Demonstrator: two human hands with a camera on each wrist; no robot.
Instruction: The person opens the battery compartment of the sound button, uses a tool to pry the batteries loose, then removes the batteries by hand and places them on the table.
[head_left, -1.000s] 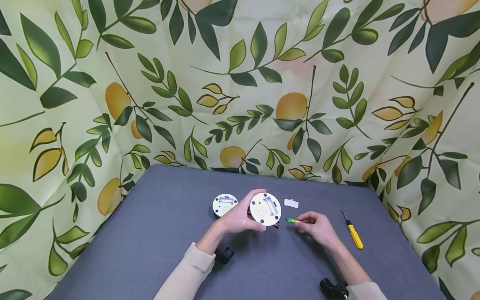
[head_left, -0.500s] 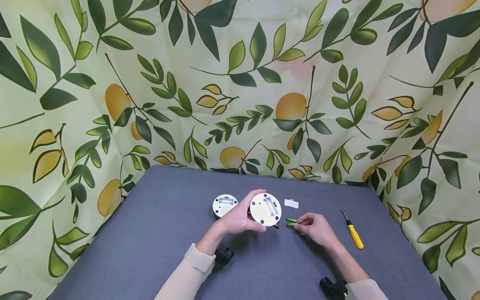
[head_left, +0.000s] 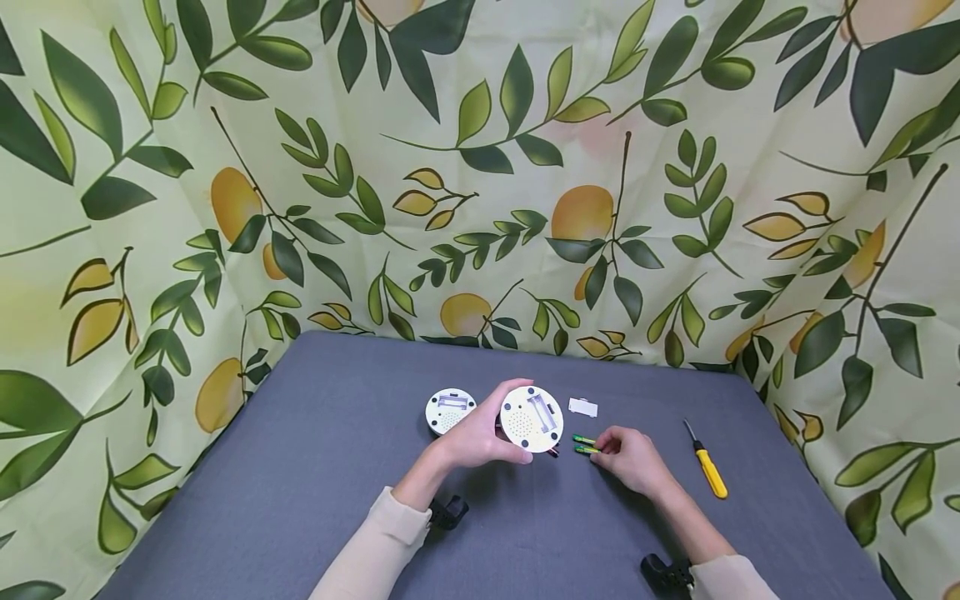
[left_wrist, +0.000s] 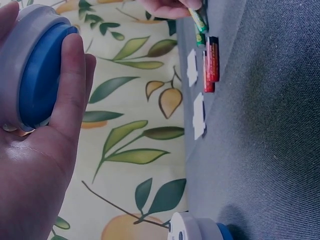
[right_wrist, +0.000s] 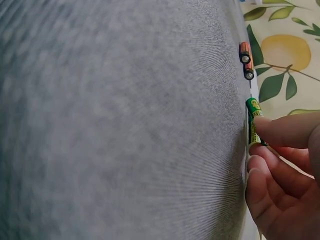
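My left hand (head_left: 480, 429) grips a round white device (head_left: 530, 419) by its edge, raised over the table. Its back, with an uncovered battery compartment, speaker holes and dark feet, faces the head camera. In the left wrist view its other side shows a blue part (left_wrist: 42, 75) under my fingers. Low at the tabletop, my right hand (head_left: 636, 460) pinches a green battery (right_wrist: 254, 107) between thumb and finger. A second green battery (head_left: 583, 439) lies close alongside. Two red batteries (left_wrist: 212, 60) lie on the table, mostly hidden behind the device in the head view.
A second white device (head_left: 450, 410) rests on the grey table (head_left: 337, 483), its compartment uncovered, left of my left hand. A white battery cover (head_left: 582, 407) lies behind the batteries; another cover (left_wrist: 198, 117) shows in the left wrist view. A yellow-handled screwdriver (head_left: 710, 473) lies at right.
The second green battery has come into sight beside the first, and the nearer one has shifted slightly toward me with my right hand. My left hand and the device stay still.
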